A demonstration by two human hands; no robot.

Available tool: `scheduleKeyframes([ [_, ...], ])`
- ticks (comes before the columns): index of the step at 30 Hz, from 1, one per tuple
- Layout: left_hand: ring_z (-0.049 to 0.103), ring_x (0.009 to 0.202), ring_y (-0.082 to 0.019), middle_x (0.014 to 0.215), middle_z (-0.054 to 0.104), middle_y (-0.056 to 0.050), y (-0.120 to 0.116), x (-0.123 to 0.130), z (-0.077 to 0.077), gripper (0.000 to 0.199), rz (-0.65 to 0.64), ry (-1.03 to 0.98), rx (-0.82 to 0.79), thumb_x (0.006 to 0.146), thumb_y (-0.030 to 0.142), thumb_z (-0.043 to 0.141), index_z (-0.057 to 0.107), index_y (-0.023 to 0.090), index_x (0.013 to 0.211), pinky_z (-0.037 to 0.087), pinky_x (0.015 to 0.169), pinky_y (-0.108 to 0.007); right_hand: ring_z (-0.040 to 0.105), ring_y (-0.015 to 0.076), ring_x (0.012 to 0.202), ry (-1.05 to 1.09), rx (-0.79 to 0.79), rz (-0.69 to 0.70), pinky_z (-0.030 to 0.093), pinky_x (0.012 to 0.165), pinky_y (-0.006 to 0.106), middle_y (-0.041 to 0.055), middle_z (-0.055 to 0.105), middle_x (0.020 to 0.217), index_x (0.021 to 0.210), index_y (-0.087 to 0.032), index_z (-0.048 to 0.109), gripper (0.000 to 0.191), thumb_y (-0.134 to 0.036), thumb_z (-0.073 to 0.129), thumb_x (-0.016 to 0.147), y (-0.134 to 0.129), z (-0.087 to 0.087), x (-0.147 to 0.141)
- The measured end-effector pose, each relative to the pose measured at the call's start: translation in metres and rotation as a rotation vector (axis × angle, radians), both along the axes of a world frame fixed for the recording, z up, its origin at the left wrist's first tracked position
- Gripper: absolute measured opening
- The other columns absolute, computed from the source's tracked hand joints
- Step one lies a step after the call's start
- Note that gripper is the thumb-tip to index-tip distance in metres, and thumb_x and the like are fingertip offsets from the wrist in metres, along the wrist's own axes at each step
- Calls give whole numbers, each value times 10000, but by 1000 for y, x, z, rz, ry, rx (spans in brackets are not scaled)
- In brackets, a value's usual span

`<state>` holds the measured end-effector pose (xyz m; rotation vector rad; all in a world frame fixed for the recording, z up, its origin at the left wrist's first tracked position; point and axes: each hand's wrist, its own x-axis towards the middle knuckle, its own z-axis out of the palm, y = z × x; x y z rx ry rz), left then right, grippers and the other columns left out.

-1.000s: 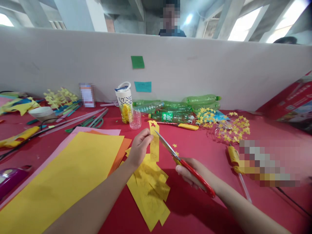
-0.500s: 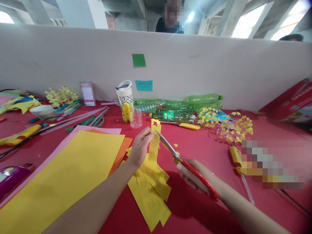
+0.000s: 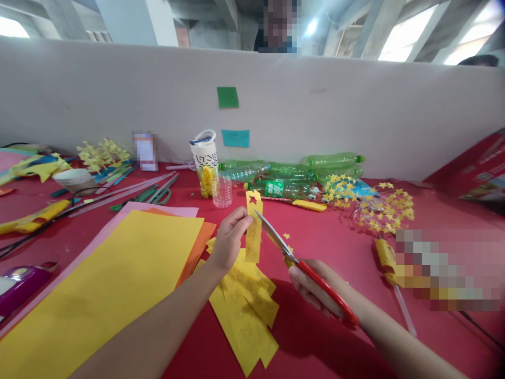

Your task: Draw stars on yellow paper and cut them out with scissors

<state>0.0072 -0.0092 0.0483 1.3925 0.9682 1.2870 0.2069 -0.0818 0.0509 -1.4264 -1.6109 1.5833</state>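
Note:
Between the thumb and fingers of my left hand is a yellow paper strip, held upright, with a star-shaped hole near its top and pencilled stars lower down. My right hand grips red-handled scissors, whose blade tips point at the strip's right edge just below the hole. The blades look nearly closed. Beneath the strip lies a pile of yellow paper pieces with drawn stars. A small cut-out star rests on the table beyond the scissors.
Large yellow, orange and pink sheets lie at left. Plastic bottles, a tumbler and a yellow cutter knife stand or lie along the partition. Star garlands and a yellow glue gun are at right.
The whole view has shifted slightly, so things sit a little further right. The strip now hangs more upright and its star hole shows more squarely. Both hands keep their grips.

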Motion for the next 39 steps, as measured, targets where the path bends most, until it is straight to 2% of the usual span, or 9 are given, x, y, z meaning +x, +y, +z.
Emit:
scheduleKeyframes([
  [21, 506, 553, -145, 608, 530, 4, 5, -5, -5, 213, -16, -2, -28, 828, 347, 490, 494, 209, 667, 386, 516, -271, 315, 63, 297, -48, 11, 42, 236, 307, 177, -73, 392, 391, 637, -206, 432, 404, -546, 430, 857, 4, -3, 5],
  [26, 462, 538, -132, 592, 482, 15, 5, -5, -4, 212, -15, -10, -22, 831, 328, 490, 487, 202, 661, 358, 504, -258, 335, 59, 305, -77, 21, 50, 244, 315, 169, -71, 401, 401, 636, -201, 424, 415, -548, 419, 864, 5, -3, 6],
  [31, 330, 520, -96, 568, 335, 51, 5, -4, -2, 260, -7, -30, 36, 836, 268, 499, 417, 187, 602, 282, 505, -230, 346, 55, 303, -82, 54, 86, 252, 314, 160, -74, 390, 390, 626, -196, 405, 446, -580, 420, 853, 9, -4, 5],
  [39, 296, 527, -89, 573, 326, 53, 2, -2, -3, 219, -16, -95, 39, 831, 238, 518, 485, 169, 625, 250, 498, -224, 341, 43, 317, -42, 42, 136, 258, 321, 149, -73, 404, 429, 671, -186, 423, 453, -601, 405, 852, 7, -2, 9],
])
